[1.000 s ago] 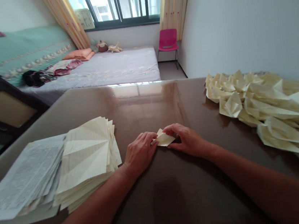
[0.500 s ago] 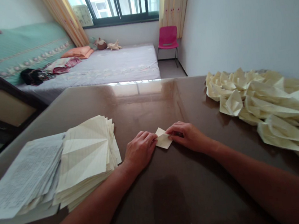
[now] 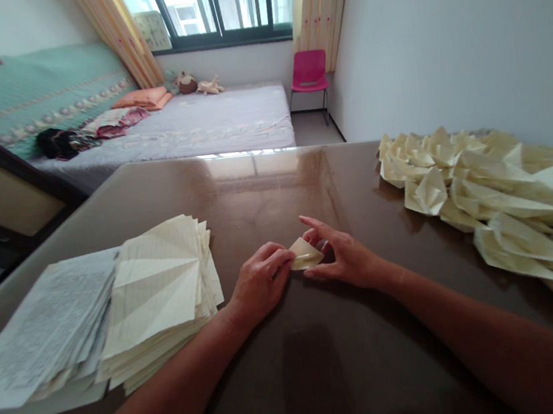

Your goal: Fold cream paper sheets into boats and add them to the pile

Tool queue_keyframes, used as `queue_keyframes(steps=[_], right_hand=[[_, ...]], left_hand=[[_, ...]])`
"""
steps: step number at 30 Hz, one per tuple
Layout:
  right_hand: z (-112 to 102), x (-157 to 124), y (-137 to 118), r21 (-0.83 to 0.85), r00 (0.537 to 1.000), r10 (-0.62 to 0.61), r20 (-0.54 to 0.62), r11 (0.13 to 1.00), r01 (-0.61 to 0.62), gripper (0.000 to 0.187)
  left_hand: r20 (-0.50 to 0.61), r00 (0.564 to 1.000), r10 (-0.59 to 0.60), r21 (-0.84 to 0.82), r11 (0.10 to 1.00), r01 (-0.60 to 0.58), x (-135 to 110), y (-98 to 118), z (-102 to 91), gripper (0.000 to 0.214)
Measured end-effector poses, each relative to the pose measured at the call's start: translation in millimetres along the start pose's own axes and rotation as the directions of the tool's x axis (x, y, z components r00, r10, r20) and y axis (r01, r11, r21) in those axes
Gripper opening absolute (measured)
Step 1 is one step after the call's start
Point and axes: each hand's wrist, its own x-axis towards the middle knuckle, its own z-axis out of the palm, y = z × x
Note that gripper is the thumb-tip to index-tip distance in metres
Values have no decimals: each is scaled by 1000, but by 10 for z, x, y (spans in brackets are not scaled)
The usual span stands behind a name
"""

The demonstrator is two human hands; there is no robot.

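Note:
A small folded piece of cream paper (image 3: 306, 252) is held just above the brown table (image 3: 266, 208), between my two hands. The fingertips of my left hand (image 3: 263, 276) pinch its left corner. My right hand (image 3: 344, 256) is around its right side with thumb and fingers spread apart; the index finger points up and away. Whether the right fingers touch the paper I cannot tell. To the left of my left hand lies a stack of creased cream sheets (image 3: 158, 268).
Printed pages (image 3: 49, 322) lie in a pile at the far left. Many folded paper boats (image 3: 510, 185) are heaped along the table's right side by the wall. Beyond the table stand a bed (image 3: 225, 119) and a pink chair (image 3: 309, 72). A dark cabinet (image 3: 6, 186) is at left.
My right hand has let its pinch go and spread its fingers. The folded paper has turned and its lower edge has come up, while my left hand keeps its pinch.

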Motion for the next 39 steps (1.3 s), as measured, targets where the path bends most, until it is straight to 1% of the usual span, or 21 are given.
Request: queue_keyframes(steps=[3, 4, 5, 6, 7, 9, 11, 14, 16, 18, 21, 23, 26, 30, 32, 35, 37, 39], right_hand=[[-8, 17, -60, 130, 995, 92, -45, 988, -86, 47], [-14, 23, -73, 186, 992, 119, -44, 977, -109, 36], [-18, 28, -82, 256, 988, 148, -44, 958, -132, 30], [-19, 32, -89, 336, 983, 181, -43, 929, -156, 29], [-16, 34, -93, 418, 976, 213, -37, 891, -178, 30], [2, 34, -95, 564, 964, 266, -3, 797, -218, 31], [31, 27, -92, 675, 955, 288, 72, 691, -259, 32], [75, 11, -89, 771, 943, 260, 208, 549, -322, 34], [96, 0, -96, 794, 938, 242, 249, 504, -340, 38], [108, -9, -111, 798, 939, 242, 244, 501, -336, 41], [115, -12, -131, 794, 940, 272, 206, 514, -323, 40], [118, -7, -134, 807, 940, 281, 193, 499, -315, 37], [125, 4, -127, 828, 941, 275, 196, 467, -309, 35], [138, 21, -111, 848, 941, 270, 201, 433, -306, 37], [146, 33, -100, 860, 942, 263, 208, 409, -304, 38], [162, 49, -77, 875, 945, 251, 207, 385, -294, 40], [172, 59, -60, 878, 950, 236, 205, 385, -285, 40], [176, 72, -46, 866, 958, 222, 182, 425, -263, 39]], left_hand=[[-53, 998, -41, -160, 987, 32, 15, 29, 5, 18], [-77, 994, -74, -233, 971, 54, 23, 42, 3, 20], [-91, 990, -112, -309, 948, 78, 31, 57, -1, 22], [-87, 985, -150, -382, 918, 106, 38, 74, -6, 24], [-65, 981, -184, -447, 884, 137, 45, 92, -12, 26], [23, 973, -229, -546, 813, 204, 55, 128, -22, 30], [117, 963, -244, -626, 735, 262, 61, 151, -23, 37], [171, 959, -226, -729, 625, 278, 66, 151, -6, 42], [179, 960, -214, -760, 590, 274, 66, 141, 3, 37], [191, 960, -204, -772, 573, 276, 65, 139, 0, 34], [242, 952, -187, -774, 554, 306, 65, 159, -31, 37], [276, 944, -181, -768, 549, 330, 68, 178, -55, 39], [298, 939, -171, -764, 546, 342, 74, 194, -73, 42], [324, 929, -180, -722, 587, 366, 76, 169, -67, 46], [318, 930, -183, -708, 607, 361, 79, 142, -60, 45], [321, 931, -176, -706, 611, 359, 89, 104, -53, 44], [332, 928, -168, -709, 604, 363, 97, 88, -49, 45], [331, 931, -155, -720, 596, 356, 103, 78, -43, 45]])
